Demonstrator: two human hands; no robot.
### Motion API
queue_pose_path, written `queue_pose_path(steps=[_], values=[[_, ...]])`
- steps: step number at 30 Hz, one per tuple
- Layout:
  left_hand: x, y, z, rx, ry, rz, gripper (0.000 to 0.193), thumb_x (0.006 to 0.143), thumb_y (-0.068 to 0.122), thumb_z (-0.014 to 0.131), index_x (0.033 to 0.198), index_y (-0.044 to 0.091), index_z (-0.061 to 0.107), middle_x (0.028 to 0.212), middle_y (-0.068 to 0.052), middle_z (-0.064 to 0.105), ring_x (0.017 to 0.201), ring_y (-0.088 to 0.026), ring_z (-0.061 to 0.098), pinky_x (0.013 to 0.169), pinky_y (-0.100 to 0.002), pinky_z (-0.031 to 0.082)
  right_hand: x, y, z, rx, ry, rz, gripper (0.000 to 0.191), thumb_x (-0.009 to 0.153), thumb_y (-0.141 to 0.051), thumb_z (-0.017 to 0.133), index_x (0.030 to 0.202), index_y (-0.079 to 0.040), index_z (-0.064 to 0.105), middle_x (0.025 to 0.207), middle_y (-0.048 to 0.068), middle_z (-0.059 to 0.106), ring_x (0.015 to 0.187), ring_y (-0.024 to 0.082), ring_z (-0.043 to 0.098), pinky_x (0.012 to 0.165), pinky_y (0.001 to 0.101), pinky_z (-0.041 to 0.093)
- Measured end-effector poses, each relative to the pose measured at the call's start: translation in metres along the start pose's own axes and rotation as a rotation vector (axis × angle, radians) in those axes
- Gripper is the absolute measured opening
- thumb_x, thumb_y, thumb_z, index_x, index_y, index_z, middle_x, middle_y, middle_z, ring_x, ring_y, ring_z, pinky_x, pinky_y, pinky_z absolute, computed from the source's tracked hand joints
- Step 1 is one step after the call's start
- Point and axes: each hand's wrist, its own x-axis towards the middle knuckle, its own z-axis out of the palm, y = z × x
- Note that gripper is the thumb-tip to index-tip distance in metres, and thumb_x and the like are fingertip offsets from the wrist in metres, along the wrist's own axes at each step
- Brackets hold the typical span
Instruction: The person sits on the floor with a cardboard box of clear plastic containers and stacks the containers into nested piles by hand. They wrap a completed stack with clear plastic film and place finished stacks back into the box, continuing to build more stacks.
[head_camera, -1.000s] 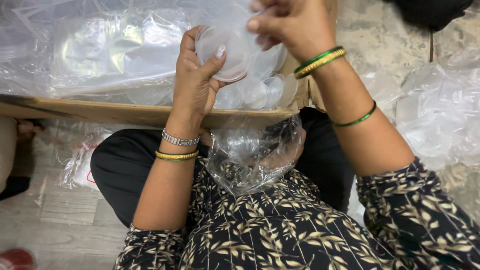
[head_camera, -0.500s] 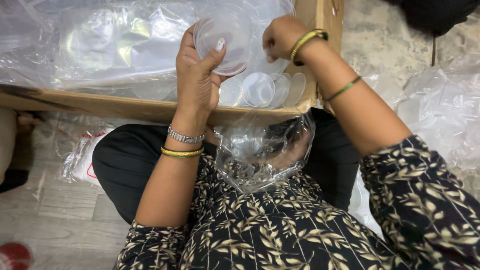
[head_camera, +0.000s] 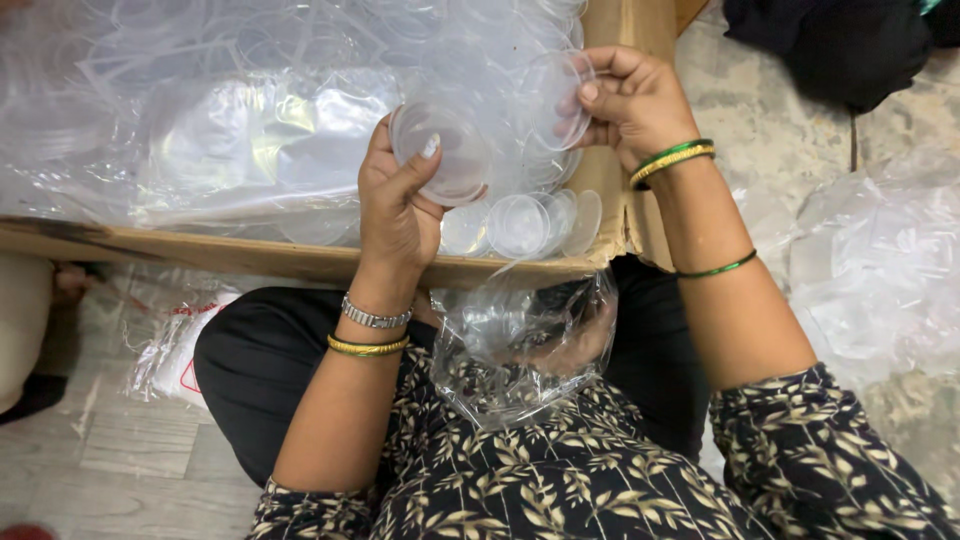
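The left hand (head_camera: 400, 205) holds a clear round plastic container (head_camera: 440, 150) upright before the person, thumb across its near face and fingers closed around the far rim, so this grip is firmly shut on it. The right hand (head_camera: 632, 100), at about two o'clock from the left, pinches a thin clear round lid (head_camera: 555, 100) by its edge between thumb and fingertips, a light closed grip with the disc tilted toward the container. The two pieces sit near each other but apart, the lid just to the three o'clock side of the container's mouth. Judging from this, the step in hand is the pairing of lid and container; seating one on the other would call for the rims to be lined up squarely and pressed evenly, since both parts look thin, glossy and flexible enough to slip or buckle. Below the hands, at six o'clock, a row of more lids (head_camera: 520, 225) lies overlapping inside a cardboard box (head_camera: 300, 262), whose brown wall runs across the view. Crinkled transparent plastic sheeting (head_camera: 180, 120) fills the box toward ten o'clock, shiny and creased. A loose clear plastic bag (head_camera: 520, 350) rests on the person's lap, soft and wrinkled against the patterned dress.
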Motion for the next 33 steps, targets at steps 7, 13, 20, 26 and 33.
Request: queue_pose_path(steps=[7,13,20,26,33], values=[[-0.004,-0.001,0.000,0.087,-0.165,-0.053,0.058,0.093,-0.001,0.074,0.142,0.004,0.044,0.127,-0.011,0.063,0.119,-0.023,0.067,0.099,-0.045,0.064,-0.005,0.007,0.004,0.142,-0.068,-0.055,0.022,0.104,-0.001,0.066,0.126,-0.001,0.061,0.102,0.012,0.075,0.090,0.026,0.076,0.076,0.0414,0.066],[-0.005,-0.004,0.002,0.281,-0.180,-0.037,0.055,0.095,-0.002,0.076,0.142,0.005,0.046,0.127,-0.011,0.063,0.113,-0.020,0.063,0.087,-0.032,0.057,-0.010,0.003,0.022,0.003,-0.087,-0.112,0.018,0.104,-0.003,0.068,0.121,-0.001,0.064,0.104,0.013,0.075,0.094,0.024,0.076,0.076,0.0380,0.066],[-0.002,-0.003,0.003,0.105,-0.095,0.028,0.053,0.096,-0.001,0.072,0.137,0.010,0.040,0.130,-0.013,0.062,0.120,-0.029,0.068,0.092,-0.050,0.069,-0.014,-0.011,0.031,0.025,0.136,-0.264,0.007,0.102,0.000,0.067,0.108,0.001,0.067,0.101,0.013,0.077,0.087,0.023,0.079,0.072,0.0387,0.070],[-0.001,-0.002,0.001,0.076,-0.125,0.019,0.061,0.099,-0.004,0.073,0.150,0.004,0.041,0.138,-0.018,0.060,0.124,-0.030,0.066,0.101,-0.049,0.064,-0.009,-0.016,0.044,-0.118,0.240,-0.285,0.007,0.102,-0.003,0.073,0.104,0.003,0.072,0.092,0.014,0.075,0.077,0.021,0.077,0.065,0.0351,0.067],[0.003,-0.003,0.002,0.093,-0.104,-0.052,0.067,0.091,-0.005,0.072,0.148,0.006,0.038,0.135,-0.015,0.059,0.124,-0.028,0.066,0.099,-0.047,0.065,0.007,-0.003,0.047,-0.134,-0.242,-0.060,0.023,0.107,-0.012,0.065,0.125,0.001,0.071,0.101,0.010,0.076,0.082,0.016,0.075,0.074,0.0301,0.066]])
